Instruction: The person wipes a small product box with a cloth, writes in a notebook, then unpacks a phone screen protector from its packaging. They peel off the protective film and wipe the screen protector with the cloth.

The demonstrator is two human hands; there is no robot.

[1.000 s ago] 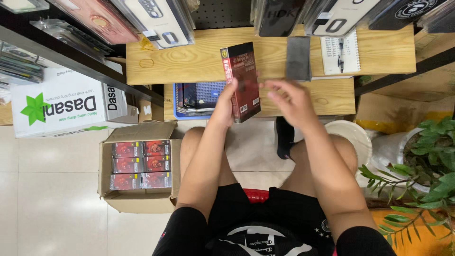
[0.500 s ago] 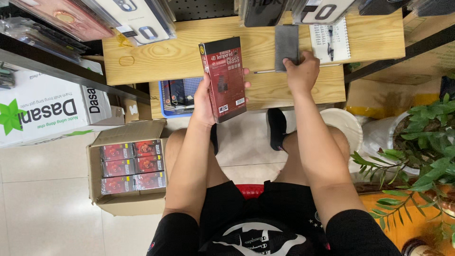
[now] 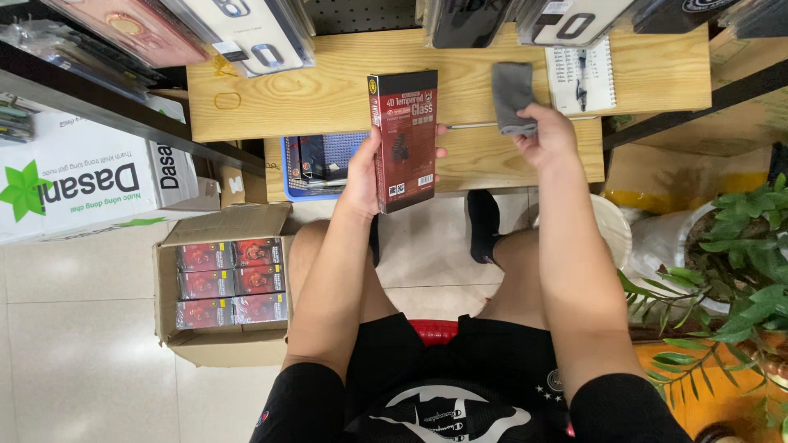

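1. My left hand [image 3: 365,176] is closed around a flat dark red box [image 3: 405,139], thumb on its left edge and fingertips showing past its right edge. I hold it upright above the near edge of the wooden desk [image 3: 328,90], its long axis running near to far.
2. My right hand [image 3: 548,139] pinches the lower end of a grey cloth [image 3: 512,97] that lies on the desk, fingers curled shut on it. The cloth is to the right of the box, a little farther away, and the two are apart.
3. The right hand is the nearer one to the cloth; the left is fully occupied by the box.
4. Just right of the cloth lies a spiral notepad [image 3: 581,74] with a pen on it.
5. On the floor to my left sits an open carton [image 3: 217,287] packed with red boxes of what seems the same kind.
6. My left palm is hidden behind the box, and hanging packages cut off the desk's far edge.
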